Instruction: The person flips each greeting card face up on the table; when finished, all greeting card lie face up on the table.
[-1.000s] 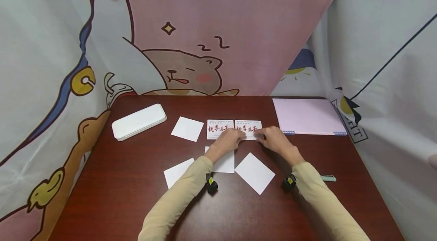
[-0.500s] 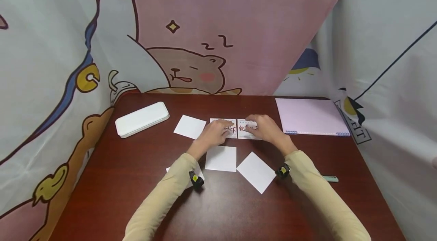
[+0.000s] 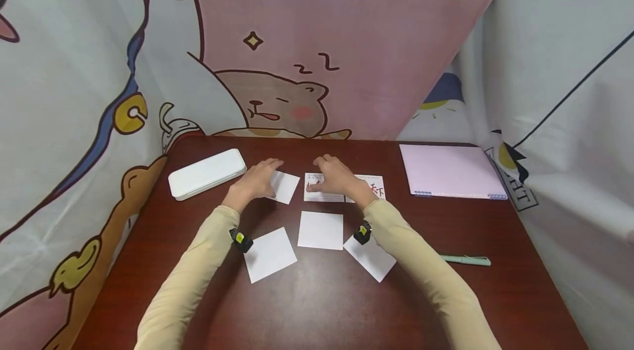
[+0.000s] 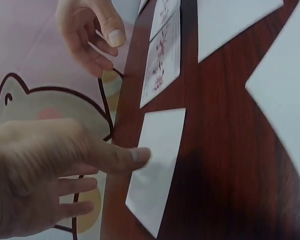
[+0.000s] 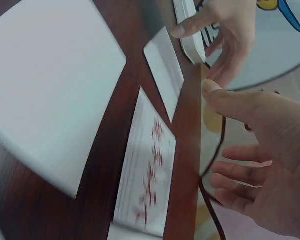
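My left hand (image 3: 255, 179) is over a blank white card (image 3: 285, 187) in the back row, fingers extended. In the left wrist view its thumb (image 4: 140, 156) overlaps that card; contact is unclear. My right hand (image 3: 338, 176) is above a printed card (image 3: 329, 196) with red characters, its thumb and fingers spread, holding nothing. A second printed card (image 3: 377, 187) lies right beside it, partly hidden by the right wrist. Nearer me lie three more blank cards: a tilted left card (image 3: 271, 256), a middle card (image 3: 320, 230) and a tilted right card (image 3: 373, 261), partly behind the right wrist camera.
A white case (image 3: 207, 174) lies at the back left of the dark wooden table (image 3: 317, 306). At the back right is a pink folder or notebook (image 3: 452, 170). A pale green pen (image 3: 468, 260) lies partly behind the right sleeve. Printed curtains surround the table.
My left hand has moved left, off the printed cards to the blank card. My right hand has moved left, from the right printed card to above the left one.
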`<action>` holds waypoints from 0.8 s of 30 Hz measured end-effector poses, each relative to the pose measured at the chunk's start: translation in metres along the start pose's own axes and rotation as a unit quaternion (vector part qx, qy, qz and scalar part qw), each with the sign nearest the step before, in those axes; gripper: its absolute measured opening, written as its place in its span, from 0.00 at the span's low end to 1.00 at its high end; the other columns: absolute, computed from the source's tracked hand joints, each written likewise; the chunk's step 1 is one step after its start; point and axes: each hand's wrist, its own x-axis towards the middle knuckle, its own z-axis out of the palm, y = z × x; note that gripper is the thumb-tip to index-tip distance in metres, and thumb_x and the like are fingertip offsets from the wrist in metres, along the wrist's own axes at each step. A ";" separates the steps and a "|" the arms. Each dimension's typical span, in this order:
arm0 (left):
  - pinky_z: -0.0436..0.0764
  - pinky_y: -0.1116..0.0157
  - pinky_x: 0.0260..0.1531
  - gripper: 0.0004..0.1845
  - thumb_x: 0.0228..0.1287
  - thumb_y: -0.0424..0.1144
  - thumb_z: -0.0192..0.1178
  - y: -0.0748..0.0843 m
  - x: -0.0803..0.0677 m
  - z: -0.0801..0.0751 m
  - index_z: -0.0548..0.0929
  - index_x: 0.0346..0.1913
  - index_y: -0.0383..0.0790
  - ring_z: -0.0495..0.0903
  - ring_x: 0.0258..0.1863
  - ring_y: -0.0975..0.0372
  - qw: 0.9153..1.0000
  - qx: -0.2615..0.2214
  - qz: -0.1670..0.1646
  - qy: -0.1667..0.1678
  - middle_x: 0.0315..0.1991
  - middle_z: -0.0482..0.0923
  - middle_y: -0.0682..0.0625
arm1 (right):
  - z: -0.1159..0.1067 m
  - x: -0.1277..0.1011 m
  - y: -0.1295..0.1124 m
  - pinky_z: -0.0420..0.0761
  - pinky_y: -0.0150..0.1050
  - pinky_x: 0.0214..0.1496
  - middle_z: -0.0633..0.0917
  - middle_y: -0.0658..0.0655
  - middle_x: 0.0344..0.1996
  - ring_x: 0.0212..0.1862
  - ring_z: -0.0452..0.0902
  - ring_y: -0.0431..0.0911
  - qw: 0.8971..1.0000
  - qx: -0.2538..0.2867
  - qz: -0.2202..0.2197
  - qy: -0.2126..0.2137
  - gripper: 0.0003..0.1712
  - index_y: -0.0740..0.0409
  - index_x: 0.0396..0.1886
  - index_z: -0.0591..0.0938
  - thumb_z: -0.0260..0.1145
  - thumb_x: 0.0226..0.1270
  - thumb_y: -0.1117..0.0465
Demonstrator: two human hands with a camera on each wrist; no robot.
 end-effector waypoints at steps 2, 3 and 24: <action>0.59 0.48 0.64 0.51 0.35 0.33 0.74 -0.005 0.001 -0.002 0.60 0.68 0.40 0.58 0.67 0.50 1.000 -0.001 -0.019 -0.022 0.68 0.57 0.43 | 0.005 0.008 -0.011 0.71 0.46 0.59 0.73 0.58 0.53 0.55 0.69 0.53 1.000 -0.002 0.000 -0.011 0.50 0.61 0.61 0.69 0.72 0.42 0.38; 0.58 0.47 0.65 0.51 0.35 0.32 0.74 -0.006 0.001 -0.002 0.60 0.68 0.40 0.57 0.67 0.49 0.999 -0.003 -0.026 -0.033 0.69 0.56 0.43 | 0.008 0.012 -0.016 0.72 0.46 0.58 0.73 0.58 0.53 0.55 0.69 0.53 1.000 -0.001 -0.001 -0.016 0.50 0.61 0.61 0.69 0.73 0.41 0.38; 0.73 0.53 0.52 0.51 0.30 0.35 0.78 -0.022 0.010 0.001 0.65 0.65 0.42 0.69 0.52 0.53 0.992 0.031 -0.073 -0.094 0.59 0.63 0.44 | 0.054 0.052 -0.057 0.66 0.44 0.49 0.69 0.59 0.46 0.49 0.63 0.54 0.990 -0.114 0.047 -0.069 0.58 0.62 0.52 0.69 0.74 0.23 0.29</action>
